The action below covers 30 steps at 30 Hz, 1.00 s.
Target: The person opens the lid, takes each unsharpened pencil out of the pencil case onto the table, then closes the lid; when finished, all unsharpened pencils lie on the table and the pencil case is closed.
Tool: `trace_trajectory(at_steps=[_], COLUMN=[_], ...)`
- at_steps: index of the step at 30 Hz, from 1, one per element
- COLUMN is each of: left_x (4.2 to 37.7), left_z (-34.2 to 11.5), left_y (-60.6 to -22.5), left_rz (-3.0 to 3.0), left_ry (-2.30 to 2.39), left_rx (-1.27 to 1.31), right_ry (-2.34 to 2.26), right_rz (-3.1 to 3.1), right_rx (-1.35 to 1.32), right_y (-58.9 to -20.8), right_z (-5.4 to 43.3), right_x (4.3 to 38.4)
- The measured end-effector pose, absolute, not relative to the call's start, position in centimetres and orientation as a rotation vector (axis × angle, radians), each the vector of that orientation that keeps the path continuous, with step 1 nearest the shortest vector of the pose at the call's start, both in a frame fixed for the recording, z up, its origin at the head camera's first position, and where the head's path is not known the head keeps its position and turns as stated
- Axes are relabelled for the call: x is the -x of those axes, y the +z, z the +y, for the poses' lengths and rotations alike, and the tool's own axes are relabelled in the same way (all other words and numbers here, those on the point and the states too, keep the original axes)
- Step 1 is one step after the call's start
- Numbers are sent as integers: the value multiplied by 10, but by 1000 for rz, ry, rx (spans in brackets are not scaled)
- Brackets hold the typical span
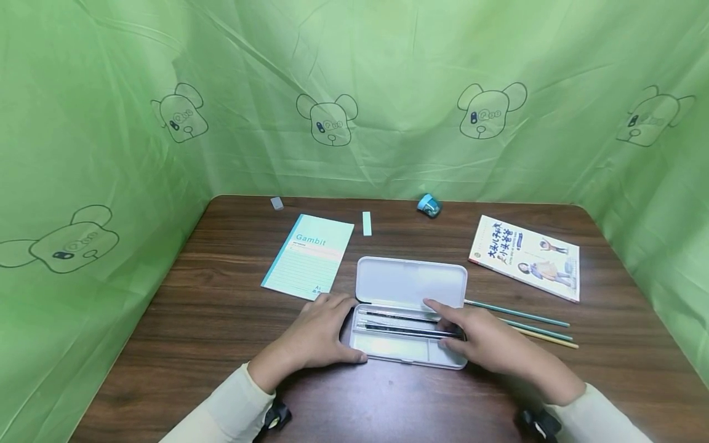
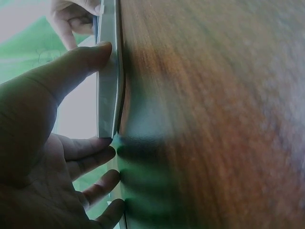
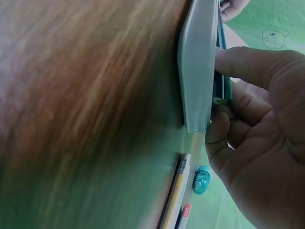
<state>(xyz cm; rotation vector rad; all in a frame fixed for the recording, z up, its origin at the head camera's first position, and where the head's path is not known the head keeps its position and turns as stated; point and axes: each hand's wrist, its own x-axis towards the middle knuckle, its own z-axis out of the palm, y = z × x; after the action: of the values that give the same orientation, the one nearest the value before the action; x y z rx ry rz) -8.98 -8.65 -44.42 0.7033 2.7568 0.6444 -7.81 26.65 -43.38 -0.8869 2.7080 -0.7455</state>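
Observation:
An open white pencil case (image 1: 388,352) lies in front of me, its lid (image 1: 410,284) folded back. My left hand (image 1: 324,332) holds its left end, thumb against the front wall and fingers spread round the end; the left wrist view shows the thumb (image 2: 95,55) on that wall. Dark pencils (image 1: 396,331) lie lengthwise inside. My right hand (image 1: 487,338) reaches over the right end and pinches the pencils' ends between thumb and fingers. In the right wrist view, pencil ends (image 3: 223,101) show between the thumb and curled fingers.
Two teal pencils (image 1: 520,312) and a yellow pencil (image 1: 554,340) lie right of the case. Behind are a Gambit notebook (image 1: 310,255), a pale strip (image 1: 367,224), a small eraser-like block (image 1: 277,203), a blue sharpener (image 1: 429,205) and a picture book (image 1: 526,258). Green curtains (image 1: 388,160) enclose the table.

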Motion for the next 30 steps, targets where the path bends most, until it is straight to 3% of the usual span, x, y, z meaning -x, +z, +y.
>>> trace_trajectory(at_steps=[30], left_x=[90], left_z=[-86], left_y=[-443], left_rz=[2748], left_ry=[642], left_rx=[-686], right_ry=[-1176], right_rz=[2717], right_rx=[631], right_y=[-427], right_z=[290], right_x=[76])
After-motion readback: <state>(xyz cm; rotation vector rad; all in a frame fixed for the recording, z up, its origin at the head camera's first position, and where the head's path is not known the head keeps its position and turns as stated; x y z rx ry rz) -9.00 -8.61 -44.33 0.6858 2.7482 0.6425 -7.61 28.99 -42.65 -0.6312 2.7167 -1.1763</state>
